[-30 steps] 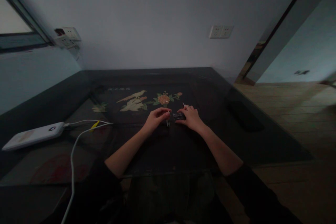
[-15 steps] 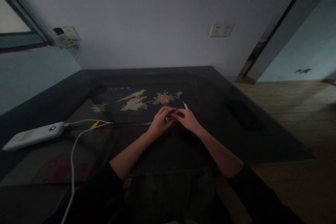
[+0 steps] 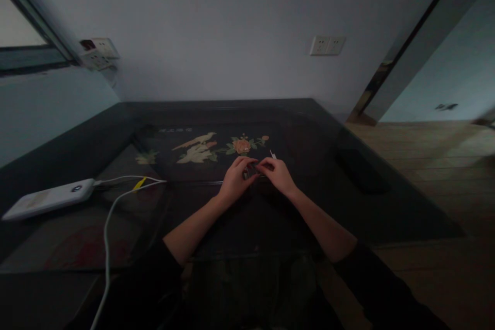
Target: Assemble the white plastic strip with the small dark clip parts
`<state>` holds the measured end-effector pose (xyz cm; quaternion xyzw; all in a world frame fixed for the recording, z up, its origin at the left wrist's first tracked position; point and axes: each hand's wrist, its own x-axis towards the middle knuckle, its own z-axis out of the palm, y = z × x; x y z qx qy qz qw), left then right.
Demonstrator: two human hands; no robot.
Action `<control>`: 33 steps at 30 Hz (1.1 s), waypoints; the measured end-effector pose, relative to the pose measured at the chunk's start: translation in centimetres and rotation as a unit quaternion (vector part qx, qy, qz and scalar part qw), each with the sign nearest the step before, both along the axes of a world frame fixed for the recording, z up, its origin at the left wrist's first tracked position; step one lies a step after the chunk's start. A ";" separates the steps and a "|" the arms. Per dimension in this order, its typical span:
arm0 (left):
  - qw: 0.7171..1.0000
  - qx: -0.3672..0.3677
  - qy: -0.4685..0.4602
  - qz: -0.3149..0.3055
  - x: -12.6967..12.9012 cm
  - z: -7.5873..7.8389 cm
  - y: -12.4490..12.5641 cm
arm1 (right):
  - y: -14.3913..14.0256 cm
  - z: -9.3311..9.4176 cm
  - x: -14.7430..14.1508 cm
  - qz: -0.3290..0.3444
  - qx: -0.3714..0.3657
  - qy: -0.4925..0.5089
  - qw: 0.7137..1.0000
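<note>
Small dark item (image 3: 253,171): frame centre, on the tabletop (image 3: 240,216), pinched between both hands. Long axis left to right across the frame, as far as shows; end pointing cannot be told. Dark, flat, mostly hidden by fingers; details too dim to read.

Thin pale stick (image 3: 273,154): just above the right hand, tilted up and to the left.

Left hand (image 3: 234,181): palm down, fingers curled, fingertips closed on the item's left end; forearm bare, running to lower left of frame, dark sleeve at elbow.

Right hand (image 3: 277,175): palm down, fingers bent, gripping the item's right end; fingertips nearly meeting the left's; forearm bare, running to lower right.

Flower-and-bird inlay (image 3: 211,147): just above the hands.

White power bank (image 3: 48,198): left edge of frame, well apart, with white cables (image 3: 116,201).

Wall socket (image 3: 327,45): upper right of centre.
</note>
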<state>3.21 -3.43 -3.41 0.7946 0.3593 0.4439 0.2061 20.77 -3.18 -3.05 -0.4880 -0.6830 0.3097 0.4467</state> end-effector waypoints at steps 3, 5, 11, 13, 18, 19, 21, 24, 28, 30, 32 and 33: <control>1.000 -0.012 0.009 0.010 0.0 -0.1 0.0 | 0.6 0.1 0.8 -0.031 0.021 0.007 0.999; 1.000 -0.021 0.016 0.015 0.0 -0.1 0.0 | 1.1 0.4 1.5 -0.057 0.037 0.001 0.998; 0.998 -0.016 0.057 0.008 -0.4 -0.1 -0.1 | 3.0 2.1 2.6 -0.013 0.012 -0.161 0.987; 0.997 -0.014 0.078 0.004 -0.6 -0.1 -0.1 | 3.6 2.4 2.5 0.005 0.001 -0.212 0.977; 0.993 -0.014 0.119 0.004 -0.6 -0.1 -0.1 | 4.1 1.8 2.5 0.019 -0.001 -0.271 0.962; 0.992 -0.016 0.124 0.002 -0.6 -0.1 -0.1 | 4.1 1.6 2.6 0.026 0.004 -0.274 0.961; 0.990 -0.022 0.137 -0.002 -0.5 -0.1 -0.1 | 4.0 1.4 2.7 0.041 0.006 -0.279 0.959; 0.988 -0.031 0.153 -0.006 -0.6 -0.3 0.1 | 3.9 1.2 2.9 0.060 0.000 -0.295 0.954; 0.988 -0.028 0.148 -0.016 -0.7 -0.6 0.3 | 4.0 1.0 3.0 0.068 0.006 -0.314 0.947; 0.988 -0.026 0.147 -0.025 -0.7 -0.8 0.4 | 4.1 0.9 3.1 0.070 0.006 -0.316 0.946; 0.988 -0.026 0.146 -0.032 -0.7 -0.9 0.4 | 4.1 0.8 3.1 0.075 0.006 -0.314 0.946; 0.988 -0.026 0.145 -0.034 -0.7 -0.9 0.4 | 4.1 0.7 3.1 0.078 0.006 -0.312 0.947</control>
